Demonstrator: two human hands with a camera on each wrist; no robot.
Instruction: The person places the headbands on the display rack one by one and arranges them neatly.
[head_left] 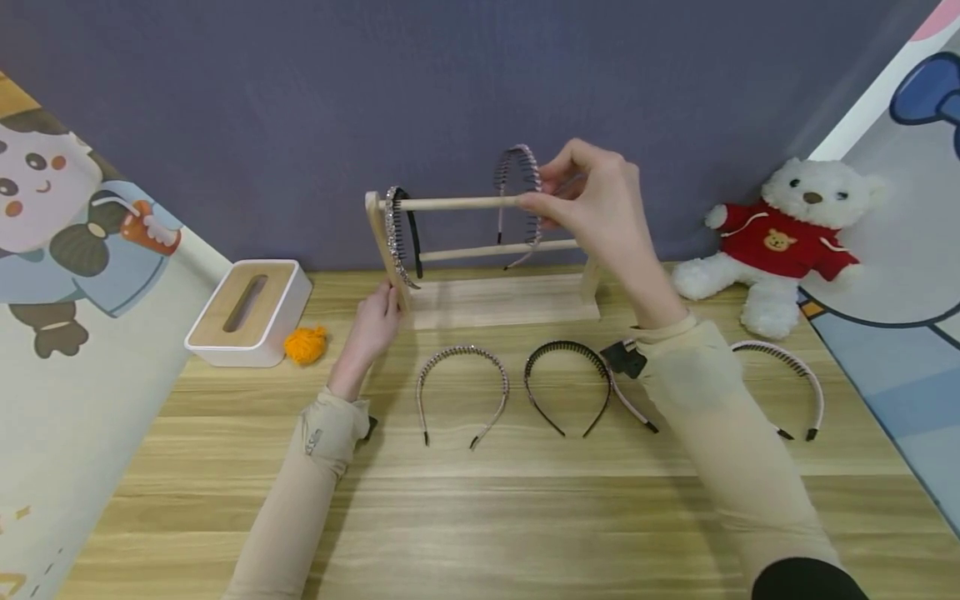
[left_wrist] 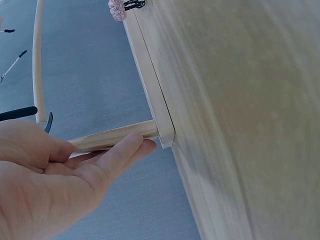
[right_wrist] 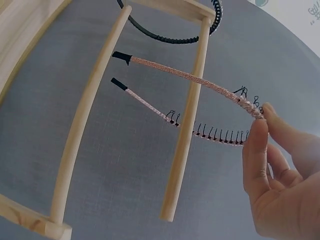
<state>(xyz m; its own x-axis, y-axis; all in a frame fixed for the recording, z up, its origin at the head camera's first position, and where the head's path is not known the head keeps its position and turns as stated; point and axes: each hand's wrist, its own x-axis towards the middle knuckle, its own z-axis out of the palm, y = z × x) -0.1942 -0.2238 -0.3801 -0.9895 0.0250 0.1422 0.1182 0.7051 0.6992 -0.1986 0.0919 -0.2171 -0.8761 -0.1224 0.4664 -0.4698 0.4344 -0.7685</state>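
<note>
A wooden headband rack (head_left: 498,302) stands at the back of the table. My right hand (head_left: 600,196) pinches the top of a pink toothed headband (right_wrist: 175,74) near the right end of the rack's upper bar (head_left: 457,202). In the right wrist view, the headband's two legs pass on either side of that bar, their black tips pointing toward the lower bar (right_wrist: 92,102). With my left hand (head_left: 377,321) I grip the rack's left upright (left_wrist: 112,136) low down, fingers along the wood. A glittery silver and black headband (head_left: 392,233) hangs at the upper bar's left end.
In front of the rack lie a pink beaded headband (head_left: 462,350), a black one (head_left: 567,344), one partly under my right wrist (head_left: 633,407) and a pale one (head_left: 813,379). A tissue box (head_left: 296,300) and orange yarn ball (head_left: 305,345) stand left, a teddy bear (head_left: 780,242) right.
</note>
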